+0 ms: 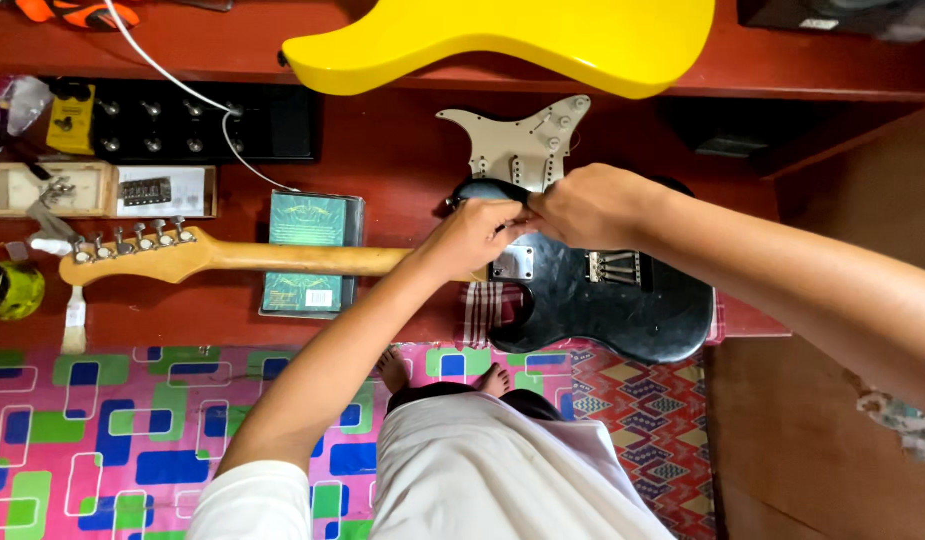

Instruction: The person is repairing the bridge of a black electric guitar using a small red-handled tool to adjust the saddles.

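My left hand (474,238) and right hand (587,205) pinch together over the black guitar body (622,300); whatever they grip is hidden. The neck (282,258) looks already seated, while the pickguard (522,145) lies apart, unmounted, I'd judge.

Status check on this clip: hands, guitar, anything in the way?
Left hand and right hand meet fingertip to fingertip over black guitar body. What they pinch is hidden. Loose pickguard lies just behind.

Left hand (474,238) and right hand (592,205) meet fingertip to fingertip, fingers curled in a pinch. Both forearms extend forward, converging; the right arm enters from the lower right.
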